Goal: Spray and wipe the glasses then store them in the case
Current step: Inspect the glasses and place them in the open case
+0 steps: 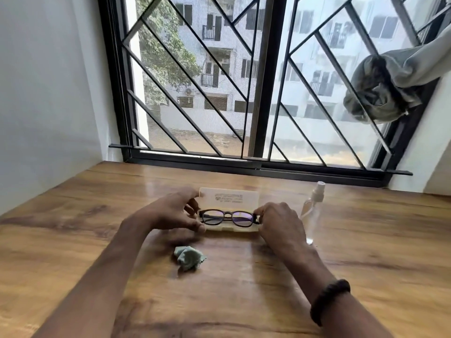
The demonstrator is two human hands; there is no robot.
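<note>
Nearest the lens, a dark beaded bracelet (330, 302) circled the right wrist, well to the near side of the case (229, 197). Left hand (175, 212) was curled at the left end of the case, thumb on the tray's near corner and forefinger at the corner of the raised lid, gripping it. Whether its middle fingers touched the frame could not be determined. Right hand (280, 223) sat knuckles up at the right end of the case, fingertips pinching the right end of the glasses (228, 217).

Glasses lay across the open tray of the case: dark frame, rounded lenses with a violet sheen. Case was hard, pale yellow and rectangular with rounded corners, its lid tilted away. Print inside the lid was illegible.

Cloth (189, 257), pale green and crumpled, lay on the near side of the case, apart from it. Spray bottle (313, 208), clear plastic with a white pump top, stood upright just right of the case, its lower part hidden behind the right hand. Table (73, 228) was glossy wood grain. Beyond the case stood a black-framed window (263, 81) with diagonal bars and a knotted grey curtain (390, 86), cut off at the picture's edge
</note>
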